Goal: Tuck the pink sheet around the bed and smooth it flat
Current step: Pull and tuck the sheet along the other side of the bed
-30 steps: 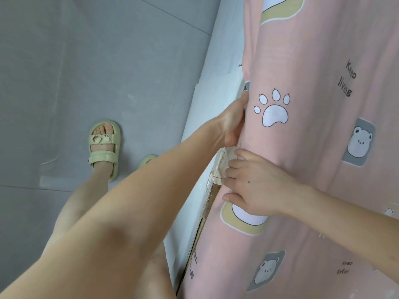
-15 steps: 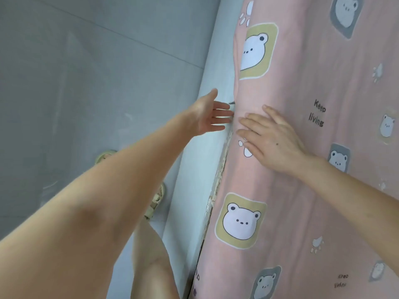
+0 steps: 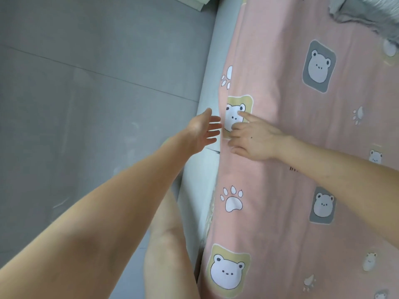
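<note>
The pink sheet [image 3: 280,147], printed with bears and paw prints, covers the bed on the right of the view. Its left edge runs down along the pale grey bed frame [image 3: 200,169]. My left hand [image 3: 204,131] hovers open at that edge, fingers straight and pointing at the sheet's side. My right hand [image 3: 252,139] lies flat on top of the sheet near the edge, on a yellow bear patch, index finger stretched forward.
Grey tiled floor [image 3: 86,104] fills the left side. My bare leg [image 3: 168,244] stands close against the bed frame. A grey furry blanket [image 3: 367,11] lies on the bed at the top right.
Both hands have let go of the sheet's edge and moved forward along the bed side. The right hand went from curled at the edge to flat on the sheet.
</note>
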Available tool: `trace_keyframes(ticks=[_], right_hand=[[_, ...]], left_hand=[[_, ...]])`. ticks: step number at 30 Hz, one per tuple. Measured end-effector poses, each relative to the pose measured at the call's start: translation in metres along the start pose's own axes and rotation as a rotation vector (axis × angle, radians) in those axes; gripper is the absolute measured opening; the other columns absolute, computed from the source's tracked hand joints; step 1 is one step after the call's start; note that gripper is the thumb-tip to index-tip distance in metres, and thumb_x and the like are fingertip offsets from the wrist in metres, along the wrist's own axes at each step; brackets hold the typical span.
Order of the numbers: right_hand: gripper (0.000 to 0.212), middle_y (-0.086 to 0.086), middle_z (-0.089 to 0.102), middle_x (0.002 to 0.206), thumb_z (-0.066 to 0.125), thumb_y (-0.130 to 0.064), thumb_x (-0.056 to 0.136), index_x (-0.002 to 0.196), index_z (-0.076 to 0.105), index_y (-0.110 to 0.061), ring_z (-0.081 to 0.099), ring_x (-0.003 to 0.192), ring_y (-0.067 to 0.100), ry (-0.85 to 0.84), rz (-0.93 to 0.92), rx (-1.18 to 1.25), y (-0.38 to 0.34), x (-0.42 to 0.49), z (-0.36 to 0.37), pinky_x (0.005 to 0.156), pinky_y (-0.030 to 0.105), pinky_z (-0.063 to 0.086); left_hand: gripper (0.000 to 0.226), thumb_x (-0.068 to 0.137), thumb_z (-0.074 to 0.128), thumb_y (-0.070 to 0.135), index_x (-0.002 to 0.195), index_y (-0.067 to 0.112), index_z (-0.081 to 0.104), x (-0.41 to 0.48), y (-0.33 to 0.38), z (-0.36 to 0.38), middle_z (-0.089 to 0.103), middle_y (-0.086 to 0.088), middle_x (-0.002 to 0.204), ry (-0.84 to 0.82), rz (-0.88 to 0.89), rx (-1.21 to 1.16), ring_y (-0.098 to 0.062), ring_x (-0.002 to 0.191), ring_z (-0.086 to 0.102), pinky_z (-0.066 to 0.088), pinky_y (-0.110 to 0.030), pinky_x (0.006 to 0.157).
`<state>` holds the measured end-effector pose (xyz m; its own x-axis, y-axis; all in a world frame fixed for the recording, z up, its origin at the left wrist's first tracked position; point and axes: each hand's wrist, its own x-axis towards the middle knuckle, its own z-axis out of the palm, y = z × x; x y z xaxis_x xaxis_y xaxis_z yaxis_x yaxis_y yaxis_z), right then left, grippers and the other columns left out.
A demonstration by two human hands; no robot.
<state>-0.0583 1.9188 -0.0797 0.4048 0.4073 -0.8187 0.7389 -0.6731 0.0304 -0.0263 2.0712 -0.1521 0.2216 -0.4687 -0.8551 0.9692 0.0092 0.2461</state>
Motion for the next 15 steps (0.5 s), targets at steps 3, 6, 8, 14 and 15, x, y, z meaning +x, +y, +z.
trace_keyframes(ticks=[3, 6, 8, 14, 15], right_hand=[[0.051, -0.007, 0.062, 0.106, 0.017, -0.043, 0.1, 0.108, 0.064, -0.024, 0.049, 0.107, 0.019, -0.001, -0.084, -0.002, 0.015, 0.02, -0.005, 0.11, 0.043, 0.019], [0.052, -0.007, 0.062, 0.098, 0.019, -0.042, 0.1, 0.105, 0.068, -0.024, 0.046, 0.109, 0.021, 0.056, -0.098, 0.051, 0.037, 0.03, -0.011, 0.109, 0.042, 0.023], [0.052, -0.007, 0.063, 0.101, 0.021, -0.042, 0.1, 0.107, 0.069, -0.022, 0.044, 0.113, 0.021, 0.092, -0.103, 0.068, 0.052, 0.033, -0.013, 0.108, 0.04, 0.022], [0.05, -0.005, 0.06, 0.107, 0.021, -0.041, 0.101, 0.109, 0.065, -0.019, 0.046, 0.109, 0.022, 0.018, -0.134, 0.047, 0.073, 0.045, -0.017, 0.095, 0.036, 0.027], [0.047, -0.005, 0.06, 0.106, 0.022, -0.039, 0.101, 0.107, 0.065, -0.019, 0.047, 0.105, 0.022, 0.003, -0.147, 0.032, 0.074, 0.047, -0.018, 0.093, 0.035, 0.027]], left_hand=[[0.039, 0.098, 0.03, 0.04, 0.09, 0.016, 0.06, 0.019, 0.028, 0.009, 0.063, 0.0, 0.092, 0.081, 0.009, 0.098, -0.022, 0.096, 0.057, 0.045, -0.034, 0.091], [0.041, 0.099, 0.028, 0.039, 0.09, 0.016, 0.061, 0.039, 0.053, 0.02, 0.064, 0.0, 0.096, 0.107, -0.013, 0.221, -0.018, 0.092, 0.058, 0.045, -0.032, 0.091], [0.041, 0.099, 0.03, 0.038, 0.09, 0.014, 0.062, 0.05, 0.065, 0.027, 0.066, -0.002, 0.094, 0.092, -0.015, 0.196, -0.017, 0.086, 0.062, 0.048, -0.032, 0.088], [0.026, 0.094, 0.043, 0.026, 0.078, 0.015, 0.059, 0.077, 0.088, 0.041, 0.061, 0.001, 0.078, 0.139, 0.026, 0.156, -0.017, 0.075, 0.059, 0.05, -0.029, 0.081], [0.022, 0.093, 0.045, 0.025, 0.077, 0.016, 0.058, 0.08, 0.092, 0.042, 0.06, 0.001, 0.077, 0.152, 0.026, 0.188, -0.017, 0.076, 0.058, 0.049, -0.029, 0.083]])
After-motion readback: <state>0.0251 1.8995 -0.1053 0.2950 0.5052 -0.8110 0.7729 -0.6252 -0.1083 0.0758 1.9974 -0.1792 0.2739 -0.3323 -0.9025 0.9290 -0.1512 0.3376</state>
